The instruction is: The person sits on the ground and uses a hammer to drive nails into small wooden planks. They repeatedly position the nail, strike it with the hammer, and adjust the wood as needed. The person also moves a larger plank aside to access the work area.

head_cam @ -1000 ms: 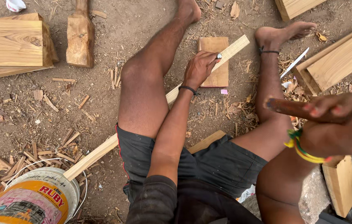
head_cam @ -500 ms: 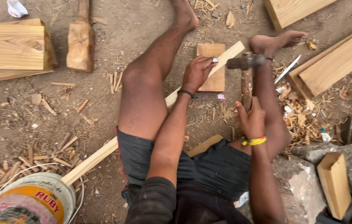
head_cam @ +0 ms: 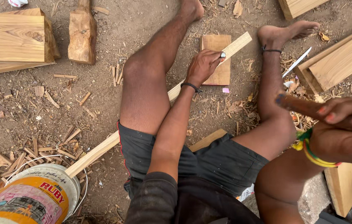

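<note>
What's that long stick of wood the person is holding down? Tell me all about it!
The strip is a long, thin, flat piece of pale, bare wood. It lies slanted across the dirt, from the bucket up under the person's leg to the small board, where its far end rests. The left hand presses on it near that end. It looks straight and unbroken.

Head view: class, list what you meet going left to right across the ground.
Paint bucket → chunky wood block → left hand pressing the long strip → small flat board → right hand gripping a wooden handle.
</note>
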